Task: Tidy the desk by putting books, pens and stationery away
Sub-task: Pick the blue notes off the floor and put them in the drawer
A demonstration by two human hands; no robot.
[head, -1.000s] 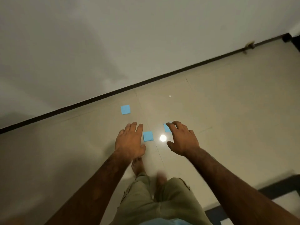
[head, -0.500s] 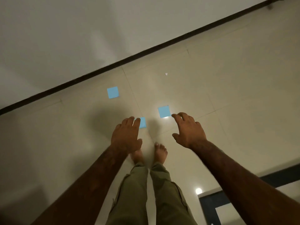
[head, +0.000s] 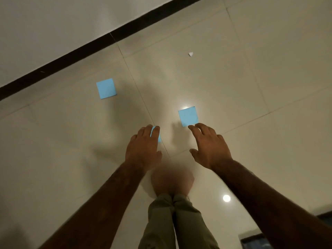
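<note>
1. Head view, looking down at a tiled floor (head: 269,78) – three square blue sticky notes lie flat on it, well apart from one another, none of them on a worktop.
2. The left note (head: 106,88) sits alone near a black skirting strip (head: 71,58) that runs along the foot of a plain pale wall (head: 53,24).
3. The right note (head: 188,116) lies beside a bright light glare on the tile; the right hand (head: 210,146) is spread wide, fingers apart and only gently bent, its fingertips at the note's near edge, holding nothing.
4. The middle note (head: 152,132) is mostly hidden by the left hand (head: 143,150), whose fingers are stretched out close together over it, with blue showing between two fingers and past the forefinger. I cannot tell whether the fingers touch the paper; nothing is gripped.
5. A small white scrap (head: 190,54) lies farther off on the floor, beyond the right note.
6. Below the hands are the person's bare feet (head: 172,180), blurred, and olive-green trousers (head: 176,221) in a soft, creased cloth.
7. A round lamp reflection (head: 226,198) shines on the tile by the right forearm, and a dark-framed edge (head: 255,239) cuts in at the lower right corner – too little of it shows to name it.
8. The tiles are large, beige and glossy, with thin grout lines; the notes are thin, matt paper with crisp corners.
</note>
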